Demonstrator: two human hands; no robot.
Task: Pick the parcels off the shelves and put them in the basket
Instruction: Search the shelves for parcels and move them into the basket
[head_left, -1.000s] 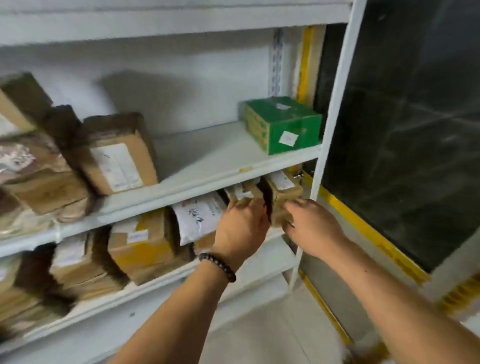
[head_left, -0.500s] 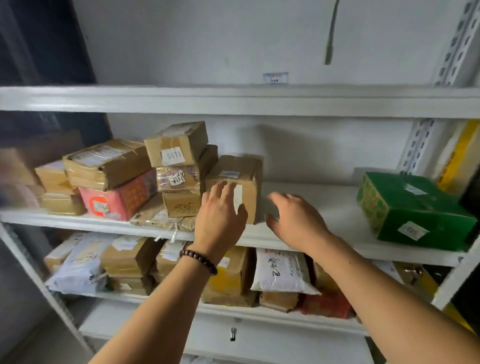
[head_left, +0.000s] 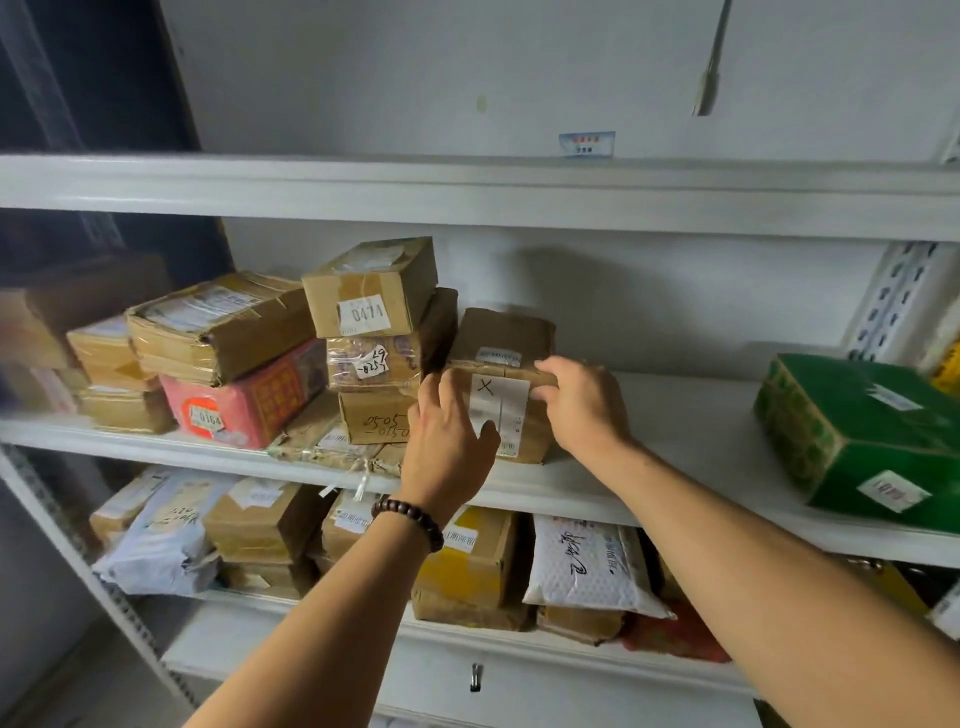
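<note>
A small blue-and-white paper label (head_left: 587, 144) is stuck on the plain white back wall (head_left: 415, 78), a thin grey strip (head_left: 709, 78) hangs down that wall to the label's right, and a dark, blurred panel (head_left: 93, 78) fills the upper left corner.

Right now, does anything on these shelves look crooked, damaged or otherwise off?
On the middle shelf, the flat parcel under the stack pokes past the front edge, loose tape strips dangling. The box marked 0471 sits skewed on top. The X-marked box gripped by left hand and right hand looks fine.
</note>
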